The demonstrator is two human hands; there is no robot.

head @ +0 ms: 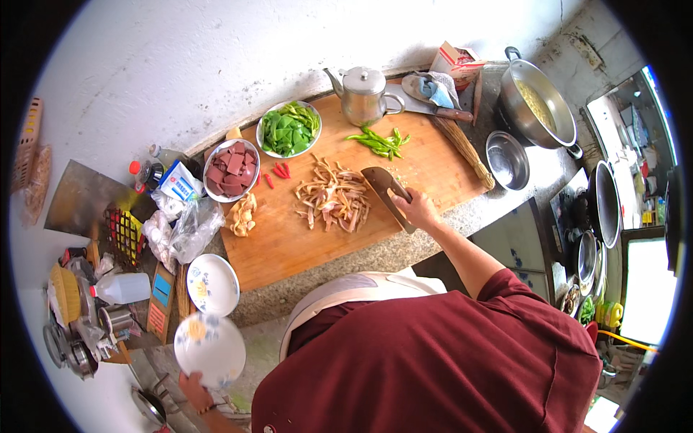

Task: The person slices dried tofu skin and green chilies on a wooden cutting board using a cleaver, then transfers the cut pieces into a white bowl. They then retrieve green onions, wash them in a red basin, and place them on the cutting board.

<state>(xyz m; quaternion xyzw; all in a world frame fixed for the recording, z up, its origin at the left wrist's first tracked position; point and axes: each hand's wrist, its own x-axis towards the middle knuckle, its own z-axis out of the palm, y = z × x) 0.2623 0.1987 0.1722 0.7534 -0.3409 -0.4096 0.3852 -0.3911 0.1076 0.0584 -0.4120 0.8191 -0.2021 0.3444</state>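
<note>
My right hand [418,210] grips the handle of a cleaver [385,190], whose blade rests on or just over the wooden cutting board [281,258]. Left of the blade lies a heap of sliced meat strips [337,196]. Low at the left, my left hand [196,391] holds a white flowered plate [212,346] by its edge, away from the board. A second flowered dish [213,284] sits at the board's left corner, partly overlapped by the held plate. Cut green peppers [379,143] and small red chillies [280,170] lie on the board, with ginger [242,215] at its left edge.
A bowl of reddish-brown blocks [231,169], a bowl of green pepper pieces [289,130] and a metal kettle [364,97] line the back. Another knife [453,113] lies beyond the kettle. To the right stand a metal bowl [508,161] and a large pot [563,120].
</note>
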